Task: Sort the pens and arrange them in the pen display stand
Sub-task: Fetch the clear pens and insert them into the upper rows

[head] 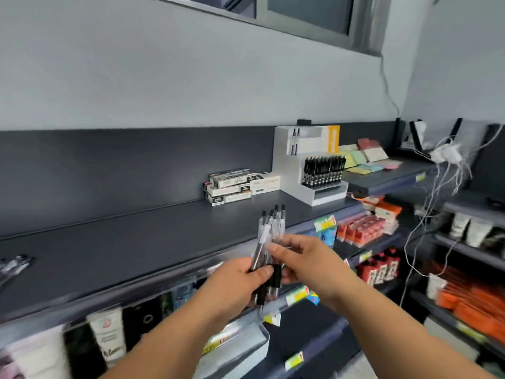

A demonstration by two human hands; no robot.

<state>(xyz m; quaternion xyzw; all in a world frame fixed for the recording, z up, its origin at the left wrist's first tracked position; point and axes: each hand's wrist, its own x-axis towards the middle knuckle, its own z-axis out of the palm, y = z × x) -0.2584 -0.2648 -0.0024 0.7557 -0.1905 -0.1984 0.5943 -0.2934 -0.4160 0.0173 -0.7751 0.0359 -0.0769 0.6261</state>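
Left hand (240, 280) clamps a bundle of clear, black-capped plastic pens (270, 236); right hand (306, 261) grip pinches it too, above the dark grey shelf (136, 242).

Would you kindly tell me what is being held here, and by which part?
A bundle of pens: the left grip wraps its lower black sections, the right grip pinches the clear barrels above.

No text I can read, print on the stacked pen boxes (228, 184) too blurred, yellow price tags (296, 295) on the shelf edges (153, 280) only smears (the tubes (108, 332) below also), nothing legible on the pens (270, 231) I hold.
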